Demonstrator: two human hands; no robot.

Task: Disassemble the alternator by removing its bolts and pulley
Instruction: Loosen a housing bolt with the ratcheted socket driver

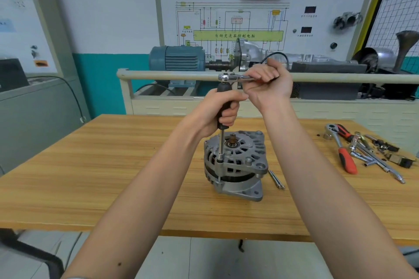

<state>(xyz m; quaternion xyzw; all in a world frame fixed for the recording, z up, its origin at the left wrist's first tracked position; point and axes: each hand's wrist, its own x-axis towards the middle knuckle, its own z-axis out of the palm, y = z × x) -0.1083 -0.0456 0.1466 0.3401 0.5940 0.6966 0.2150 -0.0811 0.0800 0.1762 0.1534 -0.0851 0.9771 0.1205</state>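
The grey alternator (238,165) stands on the wooden table (113,176) with its bare shaft pointing up. A black-handled socket driver (223,106) stands upright, its steel shank reaching down to a bolt at the alternator's left edge. My left hand (221,110) grips the black handle. A chrome ratchet (229,78) sits on top of the driver, and my right hand (268,85) holds its handle, fingers curled round it. Two long removed bolts (276,179) lie on the table just right of the alternator.
At the table's right lie a red-handled ratchet (345,158), a second ratchet head (331,130), extension bars (376,163) and small parts. Behind the table stands a training rig with a rail (170,75), a blue motor (179,58) and a wiring board.
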